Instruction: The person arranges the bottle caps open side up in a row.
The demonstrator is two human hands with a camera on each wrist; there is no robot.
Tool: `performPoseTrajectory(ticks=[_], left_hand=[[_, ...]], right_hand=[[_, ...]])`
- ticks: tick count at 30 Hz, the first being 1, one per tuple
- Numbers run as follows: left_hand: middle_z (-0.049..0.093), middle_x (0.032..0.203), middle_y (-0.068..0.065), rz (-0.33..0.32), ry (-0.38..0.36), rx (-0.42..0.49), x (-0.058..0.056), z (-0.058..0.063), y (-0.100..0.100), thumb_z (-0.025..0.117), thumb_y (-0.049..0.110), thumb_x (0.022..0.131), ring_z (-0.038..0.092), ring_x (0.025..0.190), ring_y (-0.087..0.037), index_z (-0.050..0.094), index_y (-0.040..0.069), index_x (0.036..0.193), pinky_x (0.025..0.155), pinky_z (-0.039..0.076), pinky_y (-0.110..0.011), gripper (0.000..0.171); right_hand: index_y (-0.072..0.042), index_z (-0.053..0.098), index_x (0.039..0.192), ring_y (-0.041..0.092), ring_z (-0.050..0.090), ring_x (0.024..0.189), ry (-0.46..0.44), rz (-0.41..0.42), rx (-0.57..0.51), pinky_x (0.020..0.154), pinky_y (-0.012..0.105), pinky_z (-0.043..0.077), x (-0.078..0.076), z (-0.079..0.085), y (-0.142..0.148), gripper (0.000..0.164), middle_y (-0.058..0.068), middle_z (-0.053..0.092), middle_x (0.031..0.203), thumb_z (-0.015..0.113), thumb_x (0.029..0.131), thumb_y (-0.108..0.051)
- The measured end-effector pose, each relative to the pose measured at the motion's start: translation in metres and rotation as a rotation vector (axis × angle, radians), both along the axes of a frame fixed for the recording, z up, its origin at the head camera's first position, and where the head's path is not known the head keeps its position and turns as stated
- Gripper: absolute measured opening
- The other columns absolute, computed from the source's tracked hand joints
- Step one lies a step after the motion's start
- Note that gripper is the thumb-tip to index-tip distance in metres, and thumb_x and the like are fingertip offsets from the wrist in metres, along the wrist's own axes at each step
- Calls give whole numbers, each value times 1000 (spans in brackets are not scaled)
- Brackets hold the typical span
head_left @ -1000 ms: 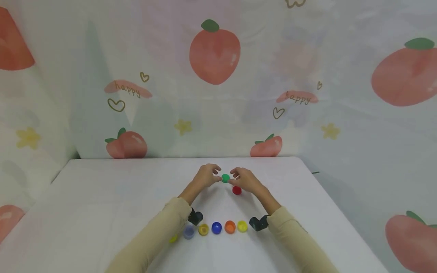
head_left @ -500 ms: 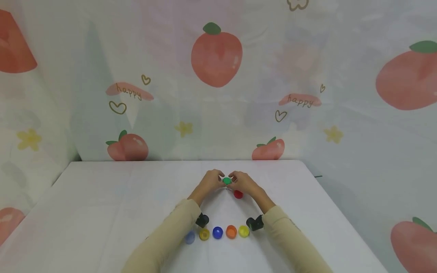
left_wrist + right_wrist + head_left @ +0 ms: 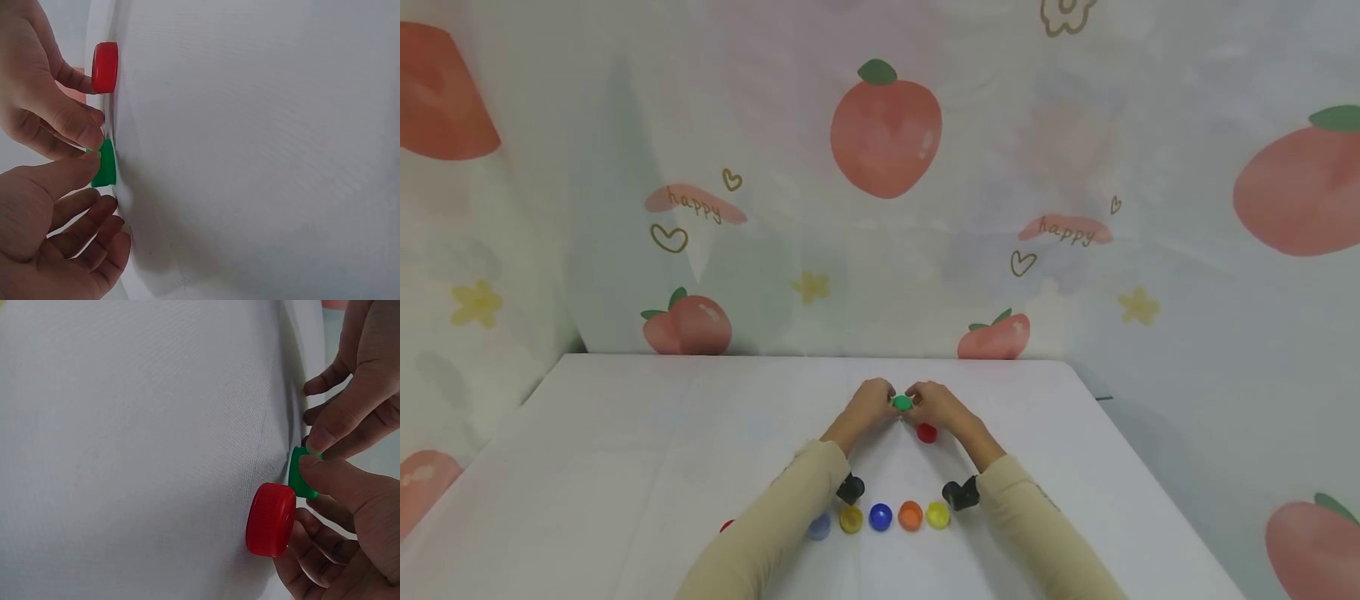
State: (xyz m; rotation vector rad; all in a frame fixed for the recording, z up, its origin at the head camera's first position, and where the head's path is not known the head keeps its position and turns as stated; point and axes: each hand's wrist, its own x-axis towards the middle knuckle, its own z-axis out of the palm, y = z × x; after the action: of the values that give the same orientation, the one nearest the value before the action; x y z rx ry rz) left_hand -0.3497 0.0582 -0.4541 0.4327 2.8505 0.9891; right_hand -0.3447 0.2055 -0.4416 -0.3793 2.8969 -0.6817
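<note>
A green bottle cap (image 3: 902, 403) is on the white table near its back edge, between both hands. My left hand (image 3: 868, 404) comes from the left and my right hand (image 3: 942, 406) from the right, pinching it from either side. In the left wrist view, both thumbs meet close together on the near side of the green cap (image 3: 106, 164), and the other fingers curl beyond it. A red bottle cap (image 3: 271, 520) with a ribbed side sits just nearer than the green one, beside the right hand's fingers.
Closer to the body lies a row of caps: pale blue (image 3: 819, 527), dark yellow (image 3: 851, 519), blue (image 3: 881, 517), orange (image 3: 910, 516) and yellow (image 3: 937, 514). A sliver of another red cap (image 3: 727, 525) shows by the left sleeve (image 3: 775, 521). A fruit-printed cloth (image 3: 775, 233) hangs behind the table.
Both hands have closed in on the green cap from its sides, their fingers curling round it. The head view has shifted slightly, and a red cap now peeks out beside the left sleeve.
</note>
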Motion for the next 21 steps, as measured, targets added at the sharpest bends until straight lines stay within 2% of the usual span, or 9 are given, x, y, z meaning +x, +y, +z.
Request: performPoseTrajectory(ticks=[7, 15, 21], left_hand=[[64, 98, -13, -20, 3, 13, 2, -1, 3, 72, 12, 84, 60, 95, -26, 63, -7, 109, 84, 48, -36, 32], [63, 107, -15, 9, -15, -1, 4, 1, 3, 72, 14, 84, 58, 104, -28, 62, -5, 111, 88, 47, -36, 34], [63, 107, -14, 10, -23, -9, 5, 4, -1, 72, 14, 84, 58, 103, -27, 62, -4, 112, 88, 47, -36, 35]], right_hand=[[2, 61, 115, 23, 58, 91, 6, -7, 28, 79, 35, 51, 4, 0, -1, 38, 12, 62, 100, 73, 82, -14], [1, 62, 113, 23, 58, 90, 10, -20, 36, 78, 35, 51, 1, -1, -2, 37, 11, 62, 99, 74, 81, -13], [-1, 63, 113, 23, 57, 90, 5, -27, 37, 78, 35, 51, 0, 0, -6, 36, 10, 61, 99, 74, 81, -13]])
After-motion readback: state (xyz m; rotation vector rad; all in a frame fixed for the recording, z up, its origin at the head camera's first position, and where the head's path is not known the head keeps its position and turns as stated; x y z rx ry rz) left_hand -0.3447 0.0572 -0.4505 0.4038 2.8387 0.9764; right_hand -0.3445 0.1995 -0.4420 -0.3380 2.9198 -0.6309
